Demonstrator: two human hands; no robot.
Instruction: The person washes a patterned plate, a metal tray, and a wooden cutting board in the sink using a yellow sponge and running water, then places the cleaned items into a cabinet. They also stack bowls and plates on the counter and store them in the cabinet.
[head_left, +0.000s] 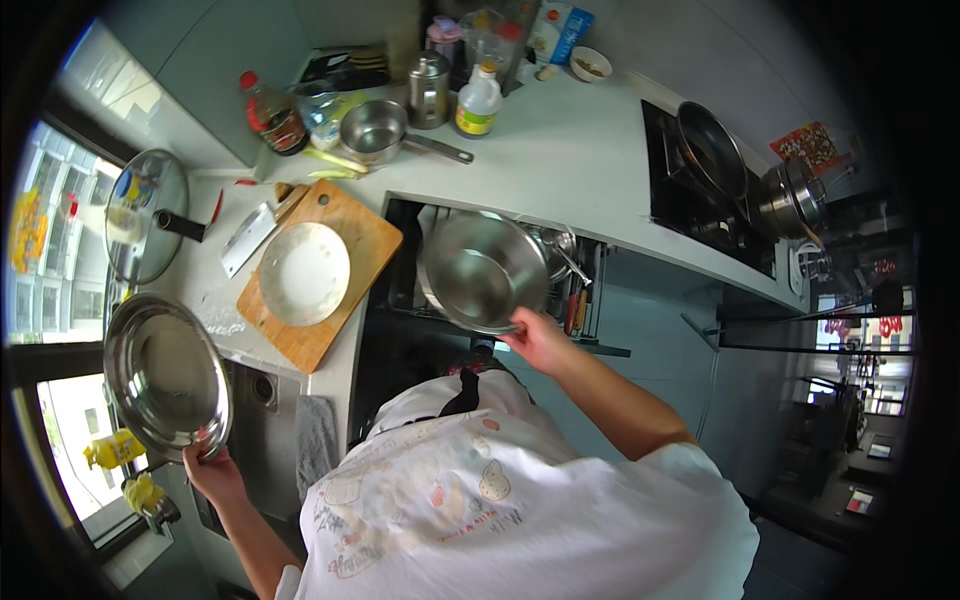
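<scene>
My left hand (214, 472) grips the rim of a shallow stainless steel basin (169, 375), tilted up above the edge of the sink. My right hand (536, 341) holds the rim of a deeper stainless steel bowl (484, 270) over the pulled-out drawer. Between them on the counter lies a wooden cutting board (367, 262) with a white plate (304, 274) on it. A cleaver (250, 238) lies beside the board, its handle near the board's upper edge.
The open drawer (592, 300) holds metal utensils. A saucepan (373, 131) and bottles stand behind the board. A glass lid (148, 214) leans at the window. A frying pan (711, 150) is on the cooktop at right. A grey towel (316, 442) hangs by the sink (259, 435).
</scene>
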